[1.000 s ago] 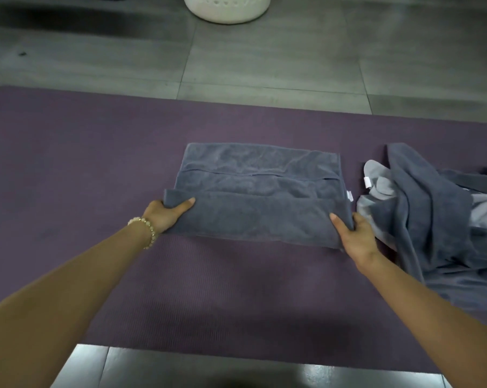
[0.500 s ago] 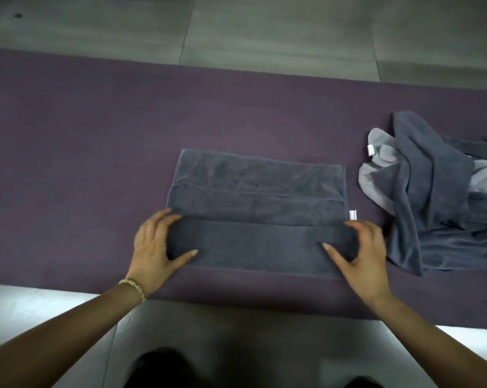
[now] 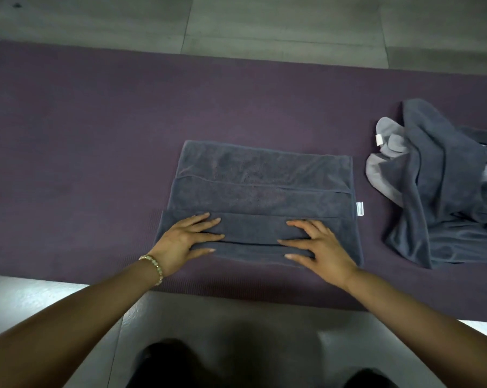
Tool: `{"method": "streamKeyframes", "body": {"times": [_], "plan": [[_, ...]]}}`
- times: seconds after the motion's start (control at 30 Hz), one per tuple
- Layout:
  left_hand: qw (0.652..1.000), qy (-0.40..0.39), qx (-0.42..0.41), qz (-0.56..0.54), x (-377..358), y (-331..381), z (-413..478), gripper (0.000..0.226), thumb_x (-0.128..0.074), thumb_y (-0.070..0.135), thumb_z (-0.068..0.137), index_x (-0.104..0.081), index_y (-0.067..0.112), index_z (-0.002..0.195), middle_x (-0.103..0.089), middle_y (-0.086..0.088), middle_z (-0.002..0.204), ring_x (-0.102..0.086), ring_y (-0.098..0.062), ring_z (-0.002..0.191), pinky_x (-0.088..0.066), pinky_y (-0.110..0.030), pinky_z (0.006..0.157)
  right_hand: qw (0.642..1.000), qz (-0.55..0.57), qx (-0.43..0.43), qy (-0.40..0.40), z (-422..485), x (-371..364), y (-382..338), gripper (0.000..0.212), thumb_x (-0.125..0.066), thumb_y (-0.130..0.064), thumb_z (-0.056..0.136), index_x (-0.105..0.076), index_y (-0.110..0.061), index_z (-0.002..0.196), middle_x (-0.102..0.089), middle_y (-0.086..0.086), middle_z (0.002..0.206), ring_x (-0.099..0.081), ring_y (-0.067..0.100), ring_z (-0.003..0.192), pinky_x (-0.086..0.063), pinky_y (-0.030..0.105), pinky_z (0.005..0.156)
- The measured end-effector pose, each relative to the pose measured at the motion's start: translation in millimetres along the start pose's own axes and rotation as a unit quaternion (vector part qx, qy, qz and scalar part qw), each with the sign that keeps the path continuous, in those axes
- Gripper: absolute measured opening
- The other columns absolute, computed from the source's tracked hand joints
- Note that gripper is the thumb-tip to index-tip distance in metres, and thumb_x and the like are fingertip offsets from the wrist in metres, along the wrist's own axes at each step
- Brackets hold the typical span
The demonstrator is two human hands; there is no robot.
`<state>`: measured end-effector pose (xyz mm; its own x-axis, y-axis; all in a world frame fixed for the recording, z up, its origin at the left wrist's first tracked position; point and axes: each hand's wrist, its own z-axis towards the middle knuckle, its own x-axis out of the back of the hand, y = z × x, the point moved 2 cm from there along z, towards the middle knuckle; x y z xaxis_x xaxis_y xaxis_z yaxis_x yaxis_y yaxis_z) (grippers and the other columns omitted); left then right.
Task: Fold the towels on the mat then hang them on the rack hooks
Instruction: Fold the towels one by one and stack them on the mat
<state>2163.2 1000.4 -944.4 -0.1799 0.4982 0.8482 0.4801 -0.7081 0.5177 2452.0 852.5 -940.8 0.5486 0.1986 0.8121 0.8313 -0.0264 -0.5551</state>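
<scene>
A dark grey towel (image 3: 260, 189) lies folded in stepped layers in the middle of the purple mat (image 3: 82, 141). My left hand (image 3: 185, 240) lies flat with spread fingers on the towel's near fold, left of centre. My right hand (image 3: 319, 246) presses the same fold, right of centre, fingers straight. A small white tag (image 3: 359, 210) sticks out at the towel's right edge. A crumpled pile of grey towels (image 3: 444, 186) sits on the mat to the right, apart from both hands. No rack or hooks are in view.
Grey floor tiles (image 3: 264, 21) lie beyond the mat and in front of it near my body. My dark feet or knees (image 3: 164, 362) show at the bottom edge. A beaded bracelet (image 3: 155, 267) circles my left wrist.
Both hands have slid inward from the towel's near corners toward its middle and now lie flat on the near fold. The view has tilted further down.
</scene>
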Motion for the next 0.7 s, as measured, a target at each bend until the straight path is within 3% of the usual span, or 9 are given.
{"method": "streamKeyframes", "body": {"times": [0.1, 0.17, 0.2, 0.3, 0.37, 0.43, 0.5, 0.6, 0.7], "plan": [[0.984, -0.048, 0.101, -0.141, 37, 8, 21, 0.062, -0.035, 0.075, 0.079, -0.074, 0.028, 0.094, -0.063, 0.029, 0.104, -0.050, 0.015, 0.101, -0.033, 0.000, 0.089, 0.994, 0.103, -0.041, 0.002, 13, 27, -3, 0.058, -0.043, -0.064, 0.087, -0.075, -0.016, 0.093, -0.070, -0.008, 0.101, -0.056, 0.003, 0.093, -0.043, 0.019, 0.087], [0.966, -0.124, 0.142, -0.176, 66, 6, 49, 0.041, -0.049, 0.062, 0.082, -0.061, 0.028, 0.061, -0.056, 0.022, 0.057, -0.050, 0.007, 0.057, -0.039, -0.008, 0.063, 0.983, 0.156, -0.089, -0.049, 33, 50, 1, 0.045, -0.054, -0.047, 0.089, -0.069, -0.006, 0.078, -0.061, -0.004, 0.066, -0.050, 0.000, 0.061, -0.042, 0.020, 0.065], [0.964, -0.145, 0.153, -0.161, 81, 2, 66, 0.041, -0.054, 0.052, 0.084, -0.056, 0.023, 0.056, -0.049, 0.016, 0.051, -0.044, 0.003, 0.051, -0.039, -0.013, 0.061, 0.976, 0.170, -0.109, -0.080, 46, 63, 2, 0.042, -0.058, -0.040, 0.090, -0.066, -0.002, 0.075, -0.054, -0.004, 0.060, -0.045, -0.001, 0.055, -0.040, 0.020, 0.060], [0.970, -0.090, 0.200, -0.100, 119, -13, 108, 0.030, -0.064, 0.043, 0.085, -0.067, 0.017, 0.070, -0.061, 0.005, 0.067, -0.049, 0.001, 0.059, -0.041, -0.016, 0.073, 0.967, 0.189, -0.149, -0.081, 86, 102, 12, 0.028, -0.065, -0.030, 0.088, -0.066, -0.006, 0.073, -0.059, 0.000, 0.065, -0.048, -0.001, 0.056, -0.041, 0.015, 0.058], [0.968, 0.009, 0.228, -0.101, 130, -27, 120, 0.020, -0.067, 0.034, 0.086, -0.071, 0.015, 0.090, -0.067, -0.004, 0.084, -0.058, 0.002, 0.071, -0.045, -0.016, 0.082, 0.963, 0.188, -0.184, -0.061, 101, 125, 29, 0.014, -0.071, -0.024, 0.084, -0.069, -0.011, 0.089, -0.067, 0.005, 0.080, -0.058, 0.004, 0.070, -0.044, 0.012, 0.067], [0.955, 0.073, 0.267, -0.104, 128, -38, 115, 0.025, -0.064, 0.029, 0.089, -0.068, 0.010, 0.105, -0.067, -0.011, 0.098, -0.061, -0.015, 0.090, -0.043, -0.022, 0.094, 0.957, 0.153, -0.233, -0.083, 99, 131, 52, 0.028, -0.077, -0.023, 0.079, -0.066, -0.013, 0.103, -0.068, 0.008, 0.098, -0.062, 0.015, 0.090, -0.045, 0.019, 0.080], [0.931, 0.069, 0.327, -0.145, 111, -48, 101, 0.036, -0.061, 0.028, 0.091, -0.061, 0.006, 0.119, -0.063, -0.013, 0.116, -0.057, -0.024, 0.111, -0.035, -0.017, 0.094, 0.946, 0.148, -0.278, -0.072, 84, 123, 74, 0.036, -0.079, -0.023, 0.076, -0.064, -0.013, 0.107, -0.066, 0.006, 0.106, -0.061, 0.018, 0.100, -0.043, 0.024, 0.089], [0.919, 0.050, 0.352, -0.172, 85, -59, 87, 0.043, -0.062, 0.028, 0.090, -0.056, 0.009, 0.128, -0.058, -0.010, 0.126, -0.053, -0.024, 0.119, -0.032, -0.015, 0.092, 0.910, 0.261, -0.321, 0.022, 61, 106, 89, 0.031, -0.080, -0.021, 0.075, -0.065, -0.013, 0.102, -0.069, 0.003, 0.101, -0.065, 0.018, 0.092, -0.049, 0.023, 0.082], [0.925, 0.051, 0.335, -0.172, 81, -66, 86, 0.038, -0.069, 0.029, 0.084, -0.061, 0.014, 0.117, -0.061, -0.008, 0.119, -0.056, -0.025, 0.112, -0.042, -0.028, 0.098, 0.883, 0.322, -0.330, 0.084, 51, 99, 85, 0.026, -0.077, -0.016, 0.078, -0.064, -0.012, 0.100, -0.067, -0.004, 0.088, -0.064, 0.005, 0.077, -0.049, 0.007, 0.061]]}}
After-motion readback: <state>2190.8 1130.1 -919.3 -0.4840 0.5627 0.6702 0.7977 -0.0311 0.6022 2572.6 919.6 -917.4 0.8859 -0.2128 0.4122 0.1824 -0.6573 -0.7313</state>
